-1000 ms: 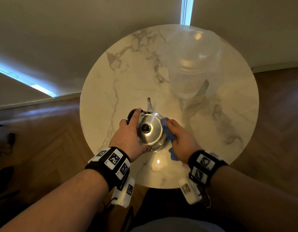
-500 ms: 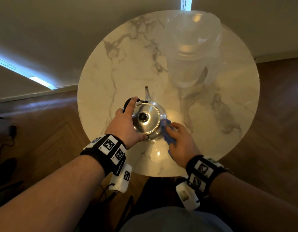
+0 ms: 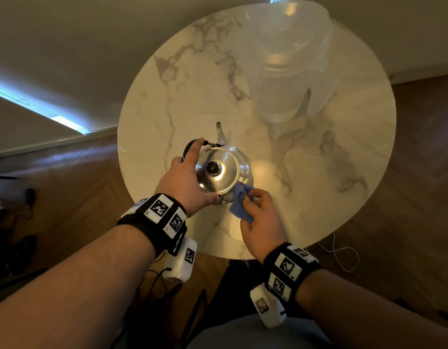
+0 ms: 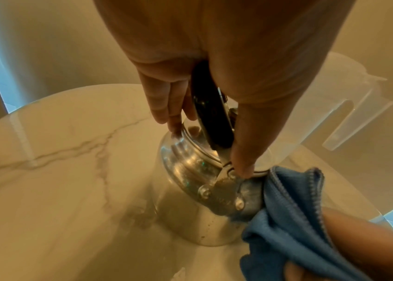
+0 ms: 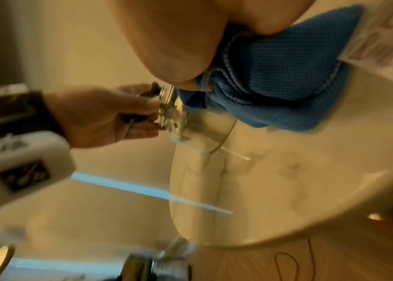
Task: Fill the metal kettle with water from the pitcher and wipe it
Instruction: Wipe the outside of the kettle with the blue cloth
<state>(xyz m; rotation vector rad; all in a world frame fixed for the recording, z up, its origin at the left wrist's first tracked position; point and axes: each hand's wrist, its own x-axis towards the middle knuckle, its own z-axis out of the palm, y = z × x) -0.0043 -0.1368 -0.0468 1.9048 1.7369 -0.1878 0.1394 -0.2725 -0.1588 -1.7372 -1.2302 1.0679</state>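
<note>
The shiny metal kettle (image 3: pixel 224 170) stands lidded on the round marble table (image 3: pixel 318 172), spout pointing away from me. My left hand (image 3: pixel 185 177) grips its black handle (image 4: pixel 211 117), folded down to the left side, thumb at the hinge bracket. My right hand (image 3: pixel 262 215) holds a bunched blue cloth (image 3: pixel 239 205) and presses it against the kettle's near right side. The wrist views show the cloth (image 4: pixel 294 207) (image 5: pixel 282 76) against the steel wall by the handle bracket. The clear plastic pitcher (image 3: pixel 288 61) stands at the table's far right, apart from both hands.
The table's near edge (image 3: pixel 233 255) lies just under my wrists. Wooden floor surrounds the table, with a thin white cable (image 3: pixel 341 255) on it at the right and dark items at the far left. A pale wall stands behind.
My right hand has slid the blue cloth from the kettle's right side round toward its near side. The left hand keeps its grip on the handle and the kettle stays in place.
</note>
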